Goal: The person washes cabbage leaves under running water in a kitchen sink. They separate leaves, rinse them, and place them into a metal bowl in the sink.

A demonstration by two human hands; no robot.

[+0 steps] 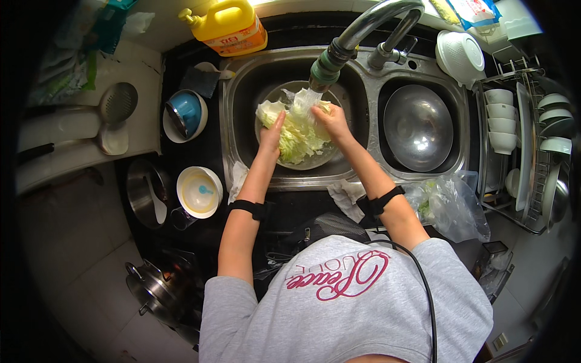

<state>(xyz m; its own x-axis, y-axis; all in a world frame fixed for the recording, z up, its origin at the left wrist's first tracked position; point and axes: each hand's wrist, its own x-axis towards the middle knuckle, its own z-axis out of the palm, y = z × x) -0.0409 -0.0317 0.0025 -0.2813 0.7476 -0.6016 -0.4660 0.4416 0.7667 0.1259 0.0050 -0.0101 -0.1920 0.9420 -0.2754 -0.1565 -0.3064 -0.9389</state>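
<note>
Pale green lettuce leaves (297,136) are bunched over a round basin (313,165) in the left bowl of a steel double sink (354,174). My left hand (272,131) grips the bunch from its left side, thumb on top. On the right, my right hand (331,120) pinches leaves between thumb and fingers. Water runs from the faucet (327,68) onto the leaves beside my right hand. The basin's bottom is mostly hidden by the leaves.
An upturned metal bowl (417,129) fills the right sink bowl. A dish rack (522,149) with stacked bowls stands far right. A clear plastic bag (449,204) holds greens. Left of the sink are a white bowl (199,190), a blue bowl (187,109) and a yellow detergent jug (231,29).
</note>
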